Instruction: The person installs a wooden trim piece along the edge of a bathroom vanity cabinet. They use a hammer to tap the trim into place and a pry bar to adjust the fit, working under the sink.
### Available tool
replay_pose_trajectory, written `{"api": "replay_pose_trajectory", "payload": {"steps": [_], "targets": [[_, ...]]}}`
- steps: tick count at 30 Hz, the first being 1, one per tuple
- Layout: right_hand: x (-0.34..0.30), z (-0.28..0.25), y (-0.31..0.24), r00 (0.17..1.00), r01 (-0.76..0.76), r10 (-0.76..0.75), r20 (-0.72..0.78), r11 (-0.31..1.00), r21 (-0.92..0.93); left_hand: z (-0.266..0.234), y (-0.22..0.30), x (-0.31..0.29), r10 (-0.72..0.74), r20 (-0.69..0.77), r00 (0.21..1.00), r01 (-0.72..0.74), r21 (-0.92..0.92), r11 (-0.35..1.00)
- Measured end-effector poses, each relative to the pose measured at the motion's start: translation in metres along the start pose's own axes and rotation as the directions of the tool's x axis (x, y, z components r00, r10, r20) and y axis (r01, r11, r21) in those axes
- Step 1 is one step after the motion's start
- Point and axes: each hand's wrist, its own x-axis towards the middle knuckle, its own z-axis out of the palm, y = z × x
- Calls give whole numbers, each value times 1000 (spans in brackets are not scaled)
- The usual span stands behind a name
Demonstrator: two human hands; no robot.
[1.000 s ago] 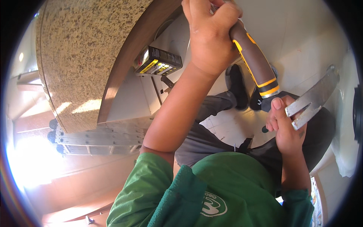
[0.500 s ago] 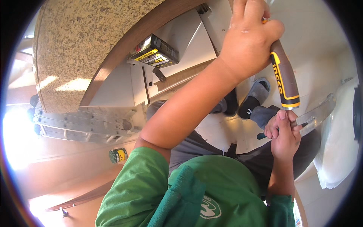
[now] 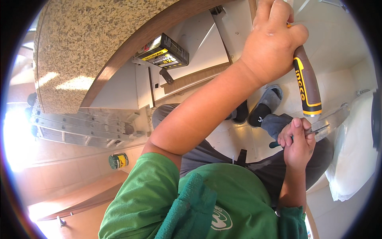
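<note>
Far left, past a white glare, I have a metal ladder on its side, running below a speckled stone counter whose wooden edge curves across my upper view. Just right of the ladder's lower side, a green-and-yellow tin sits well apart from the hands. Beyond the counter edge I see a black container with a yellow band, and near it a wood-toned strip. The left forearm slants across the middle and blocks part of the floor. A grey slipper shows between the hands, and at far right pale plastic sheeting hangs near the knee.

I read the left hand as closed, wrapped round the upper part of a brown-handled tool; its yellow-and-black banded lower end points down, just above the other hand. The fingers hide its upper part from me.

The right hand is closed too, round a slim tool: a dark green end pokes out left, a thin shaft right. Beside that shaft lies a blurred, pale strip I cannot identify.
</note>
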Motion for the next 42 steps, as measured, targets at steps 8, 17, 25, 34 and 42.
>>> {"api": "replay_pose_trajectory", "payload": {"steps": [8, 17, 25, 34, 42], "targets": [[1, 1, 1, 1000, 5, -5, -4, 1000, -2, -2, -1, 0, -16, 23, 1000, 16, -7, 1000], [0, 0, 1, 1000, -12, 12, -19, 1000, 3, -1, 0, 0, -24, 26, 999, 24, -8, 1000], [-1, -1, 1, 1000, -24, 24, -15, 1000, 7, -1, 0, 2, -38, 23, 999, 38, -29, 999], [-1, 0, -1, 1000, -11, 12, -19, 1000, 25, -5, 3, 8, -43, -8, 999, 43, 25, 999], [-7, -1, 4, 971, 231, -229, 67, 973, -21, -7, 7, 13, -114, -4, 993, 114, -44, 993]]}}
